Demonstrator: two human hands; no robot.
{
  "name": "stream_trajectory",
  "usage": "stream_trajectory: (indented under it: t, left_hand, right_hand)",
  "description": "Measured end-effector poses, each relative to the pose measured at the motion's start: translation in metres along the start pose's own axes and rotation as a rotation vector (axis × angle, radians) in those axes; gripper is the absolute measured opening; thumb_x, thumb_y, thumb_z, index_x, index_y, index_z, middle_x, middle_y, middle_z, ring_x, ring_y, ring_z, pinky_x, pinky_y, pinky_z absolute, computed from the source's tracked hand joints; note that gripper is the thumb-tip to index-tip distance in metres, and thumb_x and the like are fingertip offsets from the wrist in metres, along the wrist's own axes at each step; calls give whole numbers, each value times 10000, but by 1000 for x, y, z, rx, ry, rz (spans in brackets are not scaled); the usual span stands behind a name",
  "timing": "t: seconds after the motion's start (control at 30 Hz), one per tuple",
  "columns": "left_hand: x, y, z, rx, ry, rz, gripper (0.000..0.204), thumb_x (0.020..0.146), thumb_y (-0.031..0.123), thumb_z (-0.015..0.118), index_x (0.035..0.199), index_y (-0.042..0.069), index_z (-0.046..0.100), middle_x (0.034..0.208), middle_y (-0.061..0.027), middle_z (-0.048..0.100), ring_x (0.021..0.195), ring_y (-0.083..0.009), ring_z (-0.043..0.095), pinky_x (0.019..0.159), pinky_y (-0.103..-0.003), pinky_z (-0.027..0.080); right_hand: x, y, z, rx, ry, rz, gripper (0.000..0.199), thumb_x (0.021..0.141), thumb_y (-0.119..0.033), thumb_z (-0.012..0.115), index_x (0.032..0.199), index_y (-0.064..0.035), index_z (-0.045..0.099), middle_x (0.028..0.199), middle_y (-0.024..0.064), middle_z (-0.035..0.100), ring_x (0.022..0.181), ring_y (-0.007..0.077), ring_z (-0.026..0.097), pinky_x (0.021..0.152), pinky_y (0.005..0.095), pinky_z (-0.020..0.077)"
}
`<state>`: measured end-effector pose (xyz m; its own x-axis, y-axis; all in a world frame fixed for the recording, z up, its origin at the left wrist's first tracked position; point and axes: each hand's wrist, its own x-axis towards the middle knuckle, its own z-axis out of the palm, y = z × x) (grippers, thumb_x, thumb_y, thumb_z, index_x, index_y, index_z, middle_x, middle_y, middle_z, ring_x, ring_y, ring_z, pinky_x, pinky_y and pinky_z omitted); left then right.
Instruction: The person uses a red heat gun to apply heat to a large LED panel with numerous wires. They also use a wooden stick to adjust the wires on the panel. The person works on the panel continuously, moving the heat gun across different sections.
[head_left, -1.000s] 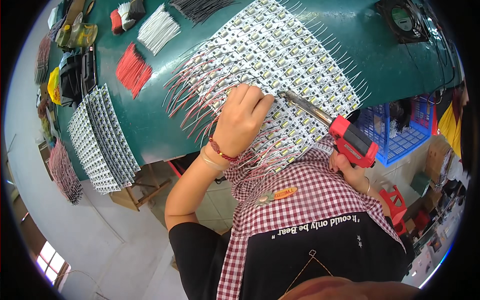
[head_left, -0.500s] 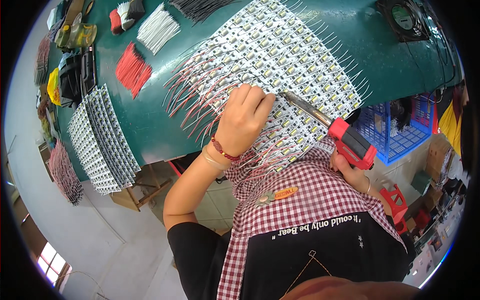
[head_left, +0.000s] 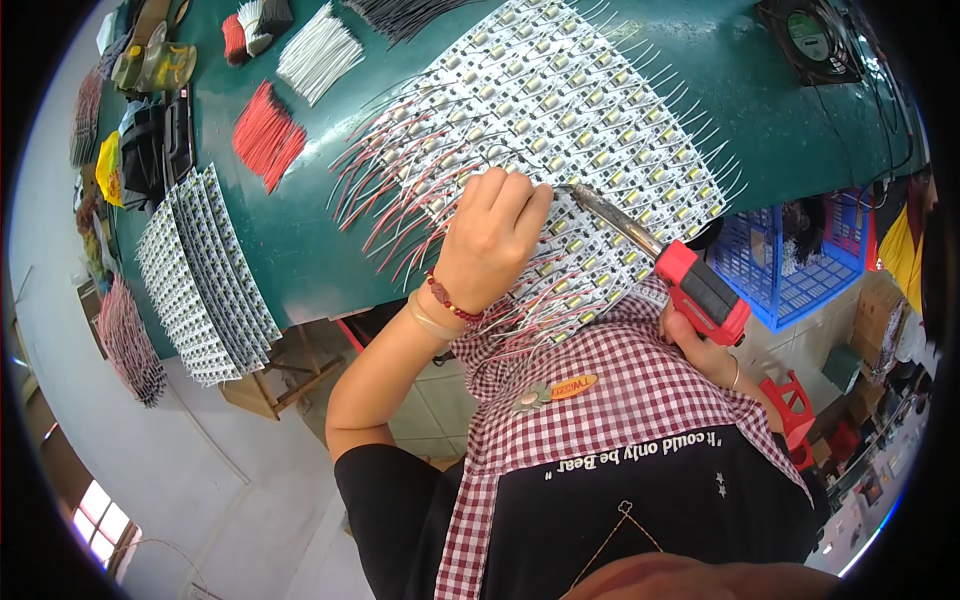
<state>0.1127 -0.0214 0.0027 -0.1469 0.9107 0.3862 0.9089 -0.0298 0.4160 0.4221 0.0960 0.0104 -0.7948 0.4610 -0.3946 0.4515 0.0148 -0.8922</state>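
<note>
A sheet of white LED circuit boards [head_left: 590, 130] lies over the table edge nearest me, with red, black and white wires along its sides. My left hand [head_left: 495, 235] is closed in a pinch on a thin black wire [head_left: 512, 152] above the boards; most of that wire is hidden by the fingers. A red and black soldering iron [head_left: 690, 285] is in my right hand [head_left: 695, 345], which is wrapped round its handle and partly hidden behind it. The iron's metal tip points left and meets the boards just beside my left fingertips.
On the green table [head_left: 300, 250] lie red wires [head_left: 268, 135], white wires [head_left: 320, 55] and black wires [head_left: 405, 12]. More LED boards [head_left: 205, 280] stand at the left edge. A fan [head_left: 808, 40] is at the far right, above a blue crate [head_left: 800, 270].
Both hands stay nearly where they were. The soldering iron's handle has dipped and shifted very slightly left, with its tip still at the boards.
</note>
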Motion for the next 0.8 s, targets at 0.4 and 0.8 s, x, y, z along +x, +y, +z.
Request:
stream_trajectory:
  t: [0.4, 0.8]
  left_hand:
    - [2, 5, -3, 9, 2, -47, 312, 673, -41, 602, 978, -14, 662, 824, -71, 533, 754, -236, 509, 689, -348, 434]
    - [-20, 4, -42, 28, 163, -150, 304, 659, -74, 627, 941, 14, 701, 784, -58, 565, 710, -233, 528, 639, -336, 429]
  right_hand:
    - [1, -15, -2, 295, -82, 17, 74, 937, -87, 578, 958, -21, 606, 822, 16, 585, 777, 120, 567, 697, 296, 471]
    - [-2, -11, -3, 389, 0, 11, 95, 941, -100, 575, 937, -7, 592, 824, 50, 604, 777, 131, 574, 714, 295, 475]
